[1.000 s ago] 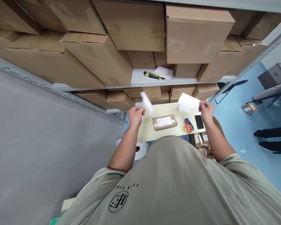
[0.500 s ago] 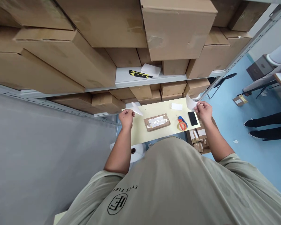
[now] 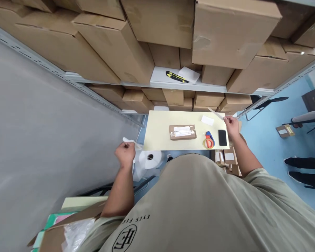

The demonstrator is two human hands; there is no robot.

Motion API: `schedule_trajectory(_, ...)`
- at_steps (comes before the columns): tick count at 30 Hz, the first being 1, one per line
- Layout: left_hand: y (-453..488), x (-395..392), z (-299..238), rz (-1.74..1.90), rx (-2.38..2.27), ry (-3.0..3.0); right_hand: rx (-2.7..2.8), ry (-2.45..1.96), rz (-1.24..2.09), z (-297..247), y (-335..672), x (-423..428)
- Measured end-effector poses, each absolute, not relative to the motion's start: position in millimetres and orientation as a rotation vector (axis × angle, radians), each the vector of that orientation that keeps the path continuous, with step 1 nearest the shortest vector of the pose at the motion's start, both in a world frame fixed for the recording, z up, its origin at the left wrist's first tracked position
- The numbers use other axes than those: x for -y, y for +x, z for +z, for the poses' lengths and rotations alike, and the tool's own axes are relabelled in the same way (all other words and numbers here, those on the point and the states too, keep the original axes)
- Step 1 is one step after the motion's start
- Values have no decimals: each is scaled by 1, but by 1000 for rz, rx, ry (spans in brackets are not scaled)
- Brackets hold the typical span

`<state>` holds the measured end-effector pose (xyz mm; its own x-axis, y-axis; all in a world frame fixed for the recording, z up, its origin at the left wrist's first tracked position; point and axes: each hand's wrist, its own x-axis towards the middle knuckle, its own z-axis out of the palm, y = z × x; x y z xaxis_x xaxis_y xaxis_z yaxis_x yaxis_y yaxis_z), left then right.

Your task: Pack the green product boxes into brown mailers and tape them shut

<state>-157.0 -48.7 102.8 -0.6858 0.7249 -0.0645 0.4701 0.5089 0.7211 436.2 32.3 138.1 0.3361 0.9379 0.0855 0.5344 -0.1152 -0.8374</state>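
Landmark: one pale yellow table top (image 3: pixel 160 131), all places below relative to it.

Left hand (image 3: pixel 125 155): one, beyond the near left corner, fingers curled inward, touching one white scrap (image 3: pixel 128 140); pinch on the scrap impossible to confirm.

Right hand (image 3: pixel 232 127): one, at the right edge, thumb and fingers pressed together, pinching one thin white strip (image 3: pixel 215 113) that extends over the table.

On top: one tape-wrapped kraft parcel (image 3: pixel 182 132) at centre; one white label (image 3: pixel 207 120) just beyond it to the right; one roll of tape with an orange and blue holder (image 3: pixel 209 140) near the right edge; one black smartphone (image 3: pixel 222 137) just beside that roll.

Below near edge: one white paper roll (image 3: pixel 150 157) and one white plastic bag (image 3: pixel 138 169), touching; small cardboard parcels (image 3: pixel 227 157) at right, count unclear.

Beyond far edge: one steel shelf (image 3: pixel 160 75) bearing one yellow-and-black utility knife (image 3: pixel 175 76) and one white sheet (image 3: pixel 189 74); cardboard cartons (image 3: pixel 160 24), many, uncounted.

Well right: one black chair (image 3: pixel 267 101); two black-clad legs of another person (image 3: pixel 304 171).
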Motion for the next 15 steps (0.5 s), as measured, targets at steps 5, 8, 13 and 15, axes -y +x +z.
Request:
schedule_trajectory(5, -129, 58, 94, 918, -2352, 977, 1729, -1968, 544, 83, 480, 27)
schedule_trajectory(8, -113, 57, 91, 917, -2338, 1010, 1930, -2105, 723, 42, 490, 65)
schedule_trajectory(13, -96, 61, 90, 866, -2352, 1074, 2013, -2296, 916, -18, 497, 89)
schedule_trajectory(15, -90, 64, 92, 834, -2356, 1090, 2004, -2347, 937, -32, 501, 85)
